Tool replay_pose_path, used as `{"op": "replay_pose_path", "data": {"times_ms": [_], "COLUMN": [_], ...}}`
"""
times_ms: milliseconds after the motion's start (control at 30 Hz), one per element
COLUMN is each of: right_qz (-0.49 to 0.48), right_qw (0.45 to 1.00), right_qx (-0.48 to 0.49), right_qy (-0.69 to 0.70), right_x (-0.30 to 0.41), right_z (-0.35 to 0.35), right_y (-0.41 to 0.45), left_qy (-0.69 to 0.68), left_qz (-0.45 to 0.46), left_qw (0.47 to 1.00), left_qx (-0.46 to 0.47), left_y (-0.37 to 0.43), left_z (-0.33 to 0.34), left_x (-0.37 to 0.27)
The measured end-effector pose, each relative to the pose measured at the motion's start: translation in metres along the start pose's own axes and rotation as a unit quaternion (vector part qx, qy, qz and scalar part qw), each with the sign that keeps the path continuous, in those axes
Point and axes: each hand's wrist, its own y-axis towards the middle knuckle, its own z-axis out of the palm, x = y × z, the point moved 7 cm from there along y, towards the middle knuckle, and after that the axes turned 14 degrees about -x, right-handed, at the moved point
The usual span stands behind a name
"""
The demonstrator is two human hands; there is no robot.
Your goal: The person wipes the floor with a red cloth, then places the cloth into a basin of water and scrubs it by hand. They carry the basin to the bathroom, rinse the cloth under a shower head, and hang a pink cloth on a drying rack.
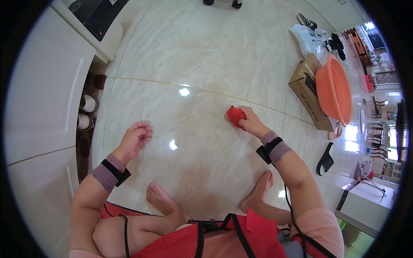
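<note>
My right hand (250, 121) grips a bunched red cloth (236, 116) against the glossy cream tiled floor (200, 129). Small dark specks lie on the tile just below the cloth. To the left, my left hand (137, 138) is held low over the floor with its fingers loosely curled and nothing visible in them. Both wrists wear mauve knitted bands with black straps and small black devices. My bare feet rest on the floor on either side, below the hands.
White cabinet doors (48, 84) line the left, with shoes (87, 103) in a gap under them. At the right stand a cardboard box (309, 93), an orange plastic basin (335, 90), a black slide sandal (326, 159) and a white plastic bag (308, 38). Chair casters (236, 4) show at the top.
</note>
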Motion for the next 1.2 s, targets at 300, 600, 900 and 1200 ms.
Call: {"op": "replay_pose_path", "data": {"times_ms": [300,600,900,1200], "right_qz": [-0.152,-0.054,-0.062,-0.253], "right_qw": [0.954,0.962,0.960,0.920], "right_qx": [0.118,-0.028,-0.023,0.015], "right_qy": [-0.228,-0.265,-0.273,-0.298], "right_x": [0.039,0.077,0.040,0.061], "right_z": [0.038,0.018,0.049,0.080], "right_y": [-0.059,-0.072,-0.063,-0.098], "left_qy": [0.006,-0.002,0.004,-0.008], "left_qz": [-0.008,-0.005,-0.011,-0.016], "left_qw": [1.000,1.000,1.000,1.000], "left_qx": [-0.007,0.002,0.006,0.008], "left_y": [0.004,0.009,0.016,0.016], "left_z": [-0.004,-0.011,-0.005,0.003], "left_x": [0.003,0.007,0.009,0.003]}}
